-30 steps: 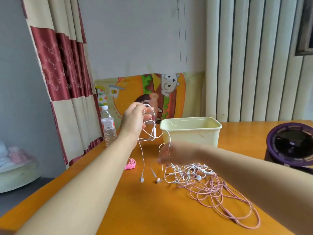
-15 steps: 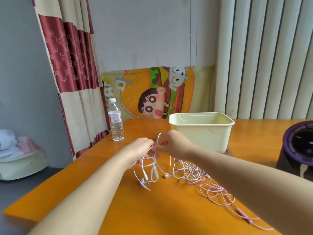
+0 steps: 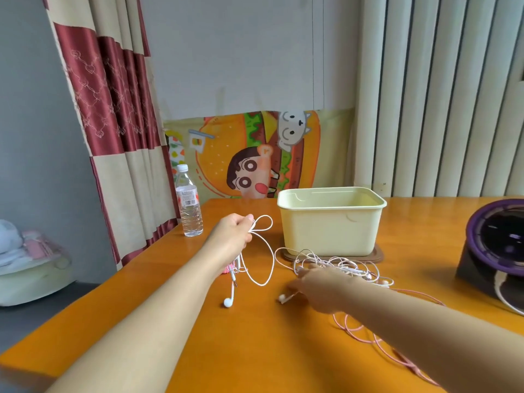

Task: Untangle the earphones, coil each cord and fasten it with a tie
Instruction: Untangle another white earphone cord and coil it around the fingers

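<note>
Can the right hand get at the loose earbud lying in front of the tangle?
Probably yes: the right hand lies right beside the earbud, fingers pointing at it, and nothing stands between them.

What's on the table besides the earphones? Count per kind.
Water bottle: 1
Cream plastic tub: 1
Brown mat under the tub: 1
Purple-rimmed black appliance: 1
Pink tie bundle, partly hidden: 1
Total: 5

No text can be read; the water bottle [image 3: 189, 211] bears a label [image 3: 187, 197] too blurred to make out.
</note>
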A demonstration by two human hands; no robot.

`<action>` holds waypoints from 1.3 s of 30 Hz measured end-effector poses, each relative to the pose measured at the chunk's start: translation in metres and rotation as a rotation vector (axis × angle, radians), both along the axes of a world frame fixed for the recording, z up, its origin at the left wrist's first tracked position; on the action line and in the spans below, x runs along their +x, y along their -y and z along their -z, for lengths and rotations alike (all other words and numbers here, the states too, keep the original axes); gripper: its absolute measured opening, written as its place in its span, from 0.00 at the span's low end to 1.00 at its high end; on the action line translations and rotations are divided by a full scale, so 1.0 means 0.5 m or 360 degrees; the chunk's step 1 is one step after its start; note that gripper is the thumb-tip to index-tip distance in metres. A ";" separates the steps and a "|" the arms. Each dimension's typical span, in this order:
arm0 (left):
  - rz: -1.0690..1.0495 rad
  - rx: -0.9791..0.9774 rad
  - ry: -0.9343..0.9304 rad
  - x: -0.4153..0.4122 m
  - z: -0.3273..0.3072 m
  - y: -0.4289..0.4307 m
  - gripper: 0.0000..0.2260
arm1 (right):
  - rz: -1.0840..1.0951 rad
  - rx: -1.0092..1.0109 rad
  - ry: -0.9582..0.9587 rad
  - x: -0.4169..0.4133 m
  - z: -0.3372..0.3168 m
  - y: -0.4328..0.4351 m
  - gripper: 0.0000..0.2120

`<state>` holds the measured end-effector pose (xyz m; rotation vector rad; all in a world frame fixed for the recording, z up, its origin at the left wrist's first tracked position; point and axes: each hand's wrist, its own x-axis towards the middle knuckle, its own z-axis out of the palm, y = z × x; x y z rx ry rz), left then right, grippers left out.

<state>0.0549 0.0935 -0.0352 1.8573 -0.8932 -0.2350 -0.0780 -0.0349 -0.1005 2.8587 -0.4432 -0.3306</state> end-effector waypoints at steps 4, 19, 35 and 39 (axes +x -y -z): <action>0.0036 -0.0030 -0.0006 -0.013 -0.002 0.017 0.14 | 0.0155 -0.0132 -0.0172 -0.042 -0.023 0.033 0.20; 0.0301 -0.0226 -0.0103 -0.094 -0.059 0.098 0.11 | 0.0310 0.0881 0.1174 -0.109 -0.190 0.086 0.16; 0.0501 -0.0361 -0.0115 -0.087 -0.114 0.053 0.07 | 0.0181 0.1628 0.1457 -0.083 -0.271 0.015 0.10; 0.0405 -0.0219 0.0077 -0.077 -0.114 0.039 0.08 | 0.0291 0.1258 0.1444 -0.079 -0.270 0.020 0.10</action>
